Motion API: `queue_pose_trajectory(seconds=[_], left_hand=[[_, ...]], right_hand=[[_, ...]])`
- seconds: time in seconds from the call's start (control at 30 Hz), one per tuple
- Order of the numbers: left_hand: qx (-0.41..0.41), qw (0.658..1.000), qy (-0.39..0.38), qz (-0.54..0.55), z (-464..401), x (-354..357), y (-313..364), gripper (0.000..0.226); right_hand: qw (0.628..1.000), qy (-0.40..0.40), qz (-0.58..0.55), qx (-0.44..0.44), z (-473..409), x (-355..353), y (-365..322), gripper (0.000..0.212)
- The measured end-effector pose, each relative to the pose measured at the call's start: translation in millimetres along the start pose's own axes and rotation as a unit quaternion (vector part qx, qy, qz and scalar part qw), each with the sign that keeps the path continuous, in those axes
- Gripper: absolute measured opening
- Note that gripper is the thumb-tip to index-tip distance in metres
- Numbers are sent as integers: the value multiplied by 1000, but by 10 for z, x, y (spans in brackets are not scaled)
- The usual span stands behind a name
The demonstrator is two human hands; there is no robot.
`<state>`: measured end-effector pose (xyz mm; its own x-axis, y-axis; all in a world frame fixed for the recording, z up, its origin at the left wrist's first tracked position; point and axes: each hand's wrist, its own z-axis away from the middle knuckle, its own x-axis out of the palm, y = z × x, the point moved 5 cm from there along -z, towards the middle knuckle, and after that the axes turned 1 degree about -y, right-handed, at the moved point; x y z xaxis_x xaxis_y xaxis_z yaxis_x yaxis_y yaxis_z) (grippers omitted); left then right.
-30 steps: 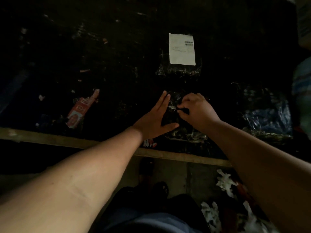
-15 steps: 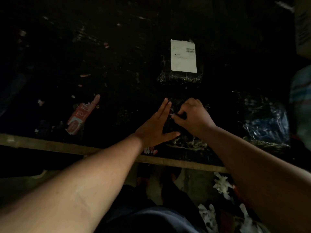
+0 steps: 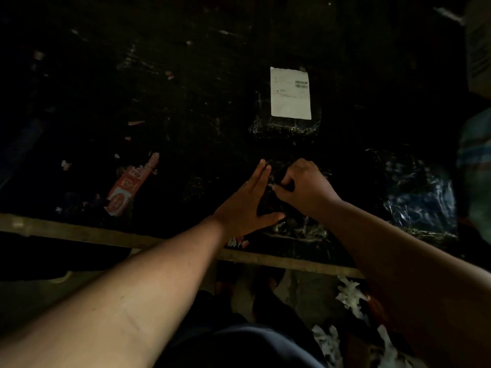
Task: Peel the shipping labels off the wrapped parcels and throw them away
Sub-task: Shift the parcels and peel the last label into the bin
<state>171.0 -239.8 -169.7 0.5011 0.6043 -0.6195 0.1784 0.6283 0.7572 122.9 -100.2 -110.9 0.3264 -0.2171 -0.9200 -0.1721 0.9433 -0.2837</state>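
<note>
A dark plastic-wrapped parcel [image 3: 297,227] lies near the table's front edge, under both hands. My left hand [image 3: 247,203] presses flat on its left side, fingers straight and together. My right hand [image 3: 303,184] pinches at the parcel's top with thumb and fingertips; what sits between them is too dark to make out. Farther back lies a second dark parcel [image 3: 284,128] with a white shipping label [image 3: 290,94] stuck on top. A third wrapped parcel [image 3: 422,197], bluish, rests to the right.
The dark table has a wooden front edge [image 3: 79,232]. A red and white packet [image 3: 130,184] lies at the left, with small scraps scattered around. Crumpled white paper [image 3: 350,296] lies on the floor at lower right. A cardboard box [image 3: 478,43] stands at far right.
Both hands stay on the near parcel; the right hand's fingers have worked slightly at its top. The view has tilted, so everything sits a little lower in frame.
</note>
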Motion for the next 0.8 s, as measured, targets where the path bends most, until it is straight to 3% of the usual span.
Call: queue_pose_trajectory(seconds=[0.8], left_hand=[[-3,1000,8,2,24,-15,34,107]], right_hand=[[999,16,-5,-31,52,-23,7,18]])
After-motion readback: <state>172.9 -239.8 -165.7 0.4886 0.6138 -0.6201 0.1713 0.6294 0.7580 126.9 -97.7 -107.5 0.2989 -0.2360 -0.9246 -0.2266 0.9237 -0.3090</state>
